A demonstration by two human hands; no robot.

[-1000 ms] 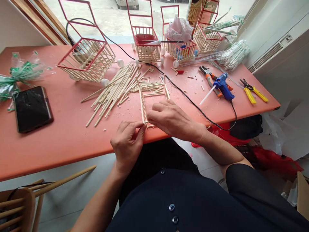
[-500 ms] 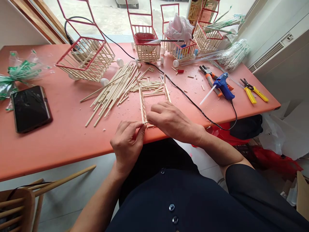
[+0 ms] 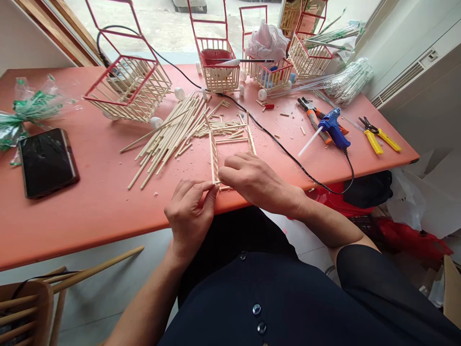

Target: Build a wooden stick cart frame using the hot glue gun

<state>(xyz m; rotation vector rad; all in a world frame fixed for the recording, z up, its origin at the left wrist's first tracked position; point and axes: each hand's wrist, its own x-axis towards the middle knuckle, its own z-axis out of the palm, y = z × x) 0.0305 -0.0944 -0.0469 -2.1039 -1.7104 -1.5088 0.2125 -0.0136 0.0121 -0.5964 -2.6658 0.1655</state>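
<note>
A small frame of thin wooden sticks (image 3: 213, 158) stands at the table's front edge, its two sides joined by crosspieces. My left hand (image 3: 190, 206) pinches the frame's near left corner between thumb and forefinger. Closed above the near crosspiece, my right hand (image 3: 252, 180) has its fingertips bent down at the same corner and hides part of the frame's right side. Whether a small stick is between those right fingertips cannot be made out. Behind the frame lie short cut stick pieces (image 3: 225, 129), and left of it a heap of long wooden sticks (image 3: 169, 139).
Finished stick carts (image 3: 129, 91) with red rims and white wheels line the back. A blue glue gun (image 3: 333, 129), orange-handled pliers (image 3: 313, 117) and yellow-handled cutters (image 3: 378, 137) lie right. A black cable (image 3: 277, 144) crosses the table. A dark phone (image 3: 46, 163) lies left.
Almost nothing differs. The far end of the stick frame has shifted very slightly to the right, while both hands keep their places at the near corner.
</note>
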